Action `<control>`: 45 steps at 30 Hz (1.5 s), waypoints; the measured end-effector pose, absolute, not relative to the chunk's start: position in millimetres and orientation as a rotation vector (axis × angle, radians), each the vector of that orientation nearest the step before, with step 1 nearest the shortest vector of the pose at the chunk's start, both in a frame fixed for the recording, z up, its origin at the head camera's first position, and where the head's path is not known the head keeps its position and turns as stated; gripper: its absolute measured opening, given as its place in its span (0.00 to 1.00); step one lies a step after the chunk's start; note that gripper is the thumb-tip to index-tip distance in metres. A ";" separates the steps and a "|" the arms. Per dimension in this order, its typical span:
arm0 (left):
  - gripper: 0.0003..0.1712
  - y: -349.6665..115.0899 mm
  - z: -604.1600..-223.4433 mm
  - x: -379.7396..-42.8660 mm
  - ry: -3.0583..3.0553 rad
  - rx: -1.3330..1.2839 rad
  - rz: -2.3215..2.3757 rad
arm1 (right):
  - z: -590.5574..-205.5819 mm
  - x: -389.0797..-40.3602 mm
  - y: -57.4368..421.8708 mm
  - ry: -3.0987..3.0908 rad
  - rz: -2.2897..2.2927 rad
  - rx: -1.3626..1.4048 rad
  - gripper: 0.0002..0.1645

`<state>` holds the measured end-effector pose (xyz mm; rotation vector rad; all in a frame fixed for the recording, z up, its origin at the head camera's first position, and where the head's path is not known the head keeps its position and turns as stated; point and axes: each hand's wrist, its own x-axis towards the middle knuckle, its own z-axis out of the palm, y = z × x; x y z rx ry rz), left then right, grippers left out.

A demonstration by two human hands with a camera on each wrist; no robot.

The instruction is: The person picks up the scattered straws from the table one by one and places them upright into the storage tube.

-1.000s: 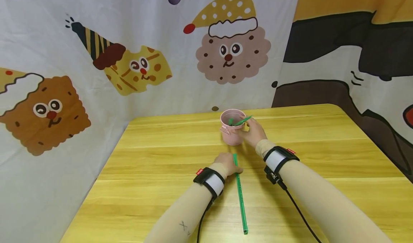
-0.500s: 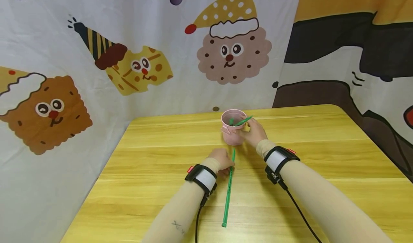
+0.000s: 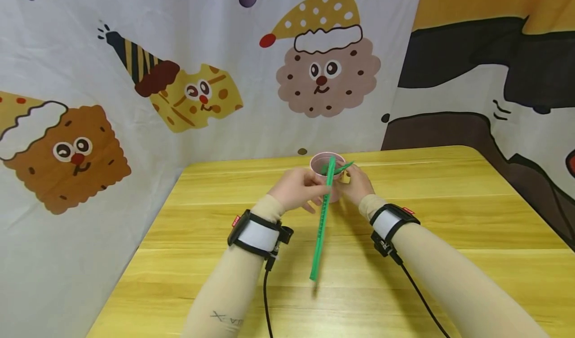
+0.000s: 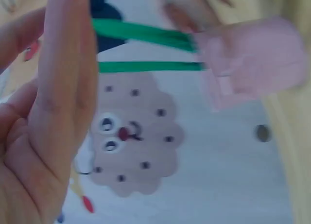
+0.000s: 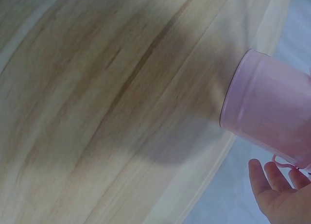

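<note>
My left hand [image 3: 297, 189] pinches a long thin green stick [image 3: 320, 233] with dark print along its length. The stick is raised and slanted; its far end overlaps the mouth of a pink bucket [image 5: 272, 107], while its near end points back toward me. My right hand [image 3: 358, 184] holds the bucket by its right side, near the rim. Inside the bucket are more green pieces, one of which, a green stick [image 3: 345, 167], pokes out over the right rim. In the left wrist view two green strips run between the bucket mouth and my fingers.
The bucket stands near the back edge of a yellow wooden table [image 3: 215, 218]. Behind it hangs a white curtain [image 3: 251, 133] printed with cartoon biscuits. A black cable [image 3: 267, 303] trails from each wrist band.
My left hand has lifted the green stick off the table and carried it forward to the bucket's mouth. My right hand has stayed at the bucket.
</note>
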<state>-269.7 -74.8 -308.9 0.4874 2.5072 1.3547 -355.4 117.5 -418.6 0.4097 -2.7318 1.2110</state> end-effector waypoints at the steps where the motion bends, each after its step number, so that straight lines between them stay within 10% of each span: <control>1: 0.11 -74.9 -302.8 -268.8 2.524 0.521 1.399 | -418.8 -355.5 117.6 -2.731 1.208 0.412 0.34; 21: 0.12 -66.2 -297.6 -266.6 2.653 0.755 2.013 | -402.5 -322.7 144.1 -2.724 1.534 0.249 0.48; 45: 0.11 -42.5 -305.5 -264.6 2.878 0.996 1.747 | -337.6 -248.3 125.7 -2.141 1.682 0.460 0.14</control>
